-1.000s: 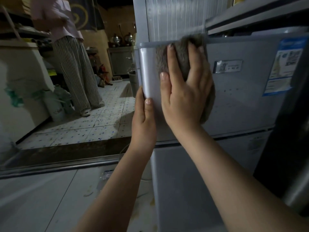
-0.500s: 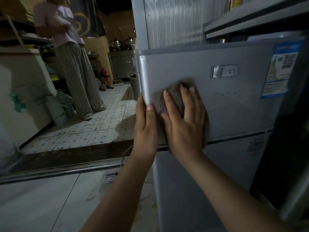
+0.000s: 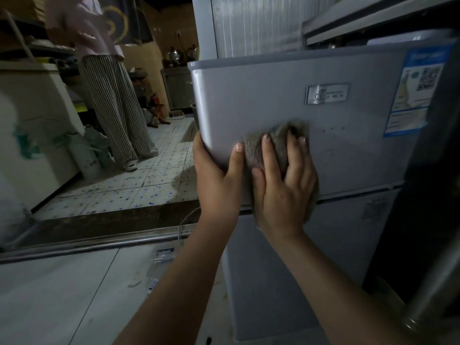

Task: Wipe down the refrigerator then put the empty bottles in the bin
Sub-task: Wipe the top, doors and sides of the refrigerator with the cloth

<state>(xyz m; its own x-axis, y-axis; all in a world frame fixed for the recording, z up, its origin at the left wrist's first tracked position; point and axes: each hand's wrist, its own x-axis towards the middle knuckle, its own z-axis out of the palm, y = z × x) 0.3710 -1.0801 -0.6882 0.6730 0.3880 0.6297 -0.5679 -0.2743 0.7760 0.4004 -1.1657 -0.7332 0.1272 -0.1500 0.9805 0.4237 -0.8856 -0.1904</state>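
Wiping is the step in hand. The person stands close to the silver-grey two-door refrigerator [image 3: 273,257], and the right hand [image 3: 283,192] lies spread with its fingers nearly straight, pressing a grey fluffy cloth [image 3: 256,150] flat against the low left part of the upper door [image 3: 261,95]. The left hand [image 3: 219,180] grips that door's left edge, thumb on the front and fingers curled round the side, which I take to be steadying it against the push. Most of the panel lies up and to the right of the cloth, so I'd say the wipe-down is at an early stage. The next move calls for sweeping the cloth right toward the badge and sticker, then down onto the lower door [image 3: 323,245]. I can't pick out any empty bottles or a bin from here, so that part looks not yet begun. A small metallic brand badge [image 3: 326,93] sits high on the upper door, its lettering too small to read. At the right edge there is a blue-and-white label [image 3: 413,95] with a QR code and fine print I can't make out. Far off on the left, another person in striped trousers [image 3: 117,108] stands on the speckled tile floor [image 3: 149,185].
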